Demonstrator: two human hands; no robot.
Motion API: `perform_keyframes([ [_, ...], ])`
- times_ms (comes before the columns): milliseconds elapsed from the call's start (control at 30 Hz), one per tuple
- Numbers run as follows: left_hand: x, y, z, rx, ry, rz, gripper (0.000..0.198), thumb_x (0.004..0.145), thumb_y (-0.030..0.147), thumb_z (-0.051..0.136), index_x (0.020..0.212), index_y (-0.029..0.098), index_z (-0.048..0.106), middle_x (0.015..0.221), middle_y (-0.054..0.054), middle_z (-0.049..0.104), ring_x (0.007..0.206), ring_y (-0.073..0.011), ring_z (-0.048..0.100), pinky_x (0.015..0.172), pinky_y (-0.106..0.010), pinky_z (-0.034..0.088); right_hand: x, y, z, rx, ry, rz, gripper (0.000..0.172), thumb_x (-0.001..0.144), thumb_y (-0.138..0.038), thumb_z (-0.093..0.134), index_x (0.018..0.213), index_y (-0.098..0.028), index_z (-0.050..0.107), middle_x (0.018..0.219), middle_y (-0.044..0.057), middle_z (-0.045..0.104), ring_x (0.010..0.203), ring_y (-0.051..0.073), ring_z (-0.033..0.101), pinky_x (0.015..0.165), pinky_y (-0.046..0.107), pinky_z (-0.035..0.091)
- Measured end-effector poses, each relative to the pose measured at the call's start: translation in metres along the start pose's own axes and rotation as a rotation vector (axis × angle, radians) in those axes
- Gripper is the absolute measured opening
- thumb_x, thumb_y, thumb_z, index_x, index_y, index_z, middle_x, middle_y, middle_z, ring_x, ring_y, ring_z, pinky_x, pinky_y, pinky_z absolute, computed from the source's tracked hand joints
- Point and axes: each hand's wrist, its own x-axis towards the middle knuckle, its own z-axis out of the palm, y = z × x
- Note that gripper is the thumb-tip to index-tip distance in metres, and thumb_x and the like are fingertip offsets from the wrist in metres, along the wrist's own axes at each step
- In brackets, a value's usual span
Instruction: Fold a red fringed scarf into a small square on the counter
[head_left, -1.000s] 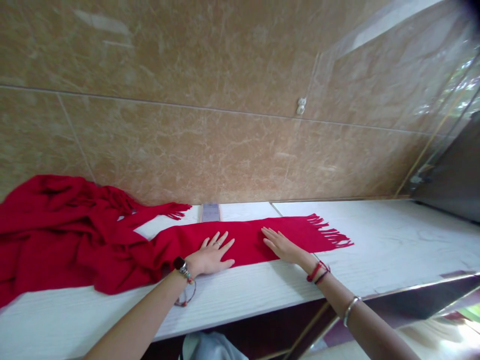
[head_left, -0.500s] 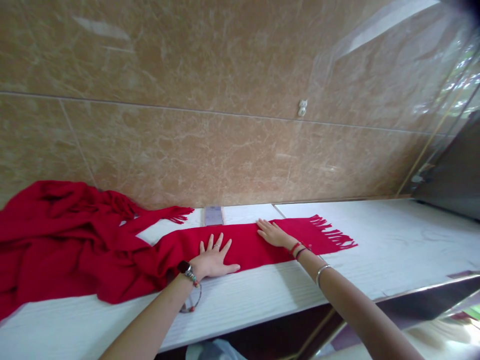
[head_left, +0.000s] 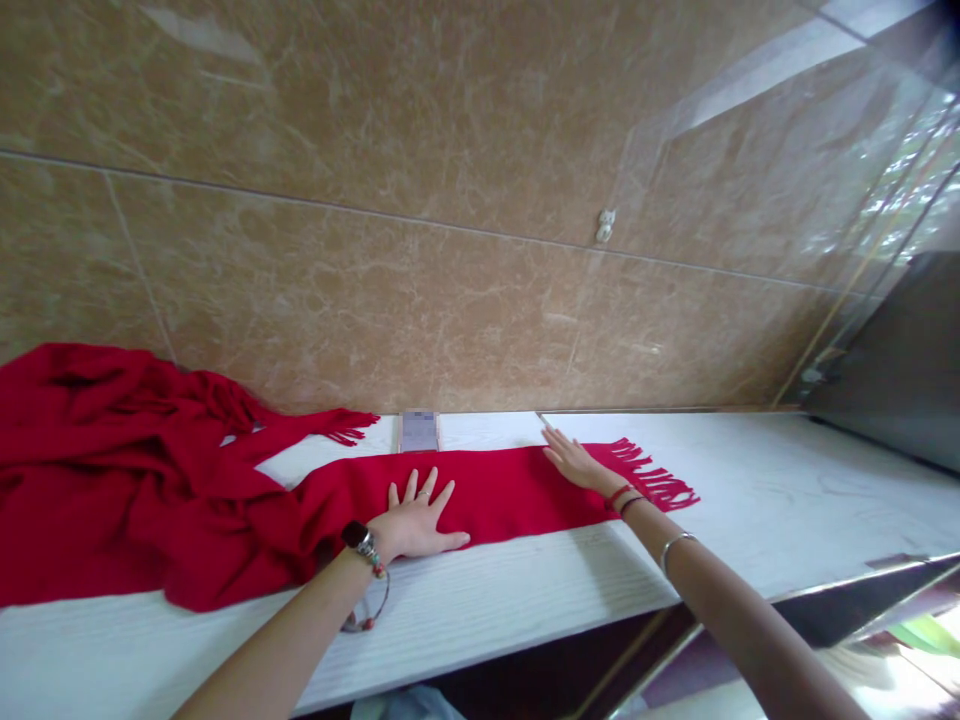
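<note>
A red scarf (head_left: 495, 495) lies along the white tabletop, its right part flat and ending in a fringe. Its left part is heaped in loose folds, with a second fringed end near the wall. My left hand (head_left: 418, 522) rests palm down on the flat stretch, fingers spread, near the front edge of the cloth. Farther right, my right hand (head_left: 576, 464) lies flat on the scarf a little left of the fringe, fingers stretched toward the wall and just past the cloth's back edge. Neither hand grips anything.
Behind the scarf, a flat grey rectangular object (head_left: 418, 432) lies against the brown marble-tiled wall (head_left: 360, 300). A small white figure (head_left: 606, 225) is on the wall. At the far right stands a dark grey panel (head_left: 892, 340). The white tabletop (head_left: 765, 490) ends at a front edge.
My right hand has slid right along the scarf toward the fringe. My left hand stays on the cloth in about the same place. The camera view has shifted slightly.
</note>
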Motion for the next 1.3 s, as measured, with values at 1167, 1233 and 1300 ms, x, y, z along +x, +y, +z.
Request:
perform_keyframes([
  [1167, 0.084, 0.025, -0.051, 0.048, 0.247, 0.290, 0.041, 0.083, 0.027, 0.040, 0.120, 0.013, 0.050, 0.130, -0.010, 0.046, 0.120, -0.0172, 0.039, 0.101, -0.026, 0.024, -0.099, -0.119, -0.070, -0.266, 0.146, -0.433, 0.021, 0.080, -0.005, 0.047, 0.097, -0.012, 0.056, 0.080, 0.008, 0.061, 0.072, 0.019, 0.055, 0.059, 0.030, 0.044],
  [1233, 0.110, 0.029, -0.056, 0.037, 0.188, 0.280, 0.040, 0.081, 0.027, 0.043, 0.116, 0.012, 0.053, 0.126, -0.010, 0.050, 0.117, -0.0180, 0.043, 0.098, -0.025, 0.027, -0.097, -0.116, -0.067, -0.292, 0.133, -0.396, 0.017, 0.080, -0.005, 0.047, 0.092, -0.012, 0.056, 0.075, 0.007, 0.059, 0.066, 0.019, 0.054, 0.054, 0.030, 0.041],
  [1300, 0.134, 0.034, -0.056, 0.032, 0.144, 0.268, 0.038, 0.079, 0.028, 0.046, 0.112, 0.013, 0.056, 0.122, -0.010, 0.053, 0.113, -0.0191, 0.047, 0.094, -0.025, 0.031, -0.098, -0.113, -0.064, -0.301, 0.143, -0.361, 0.013, 0.080, -0.006, 0.048, 0.087, -0.013, 0.056, 0.072, 0.006, 0.058, 0.064, 0.019, 0.053, 0.052, 0.030, 0.039],
])
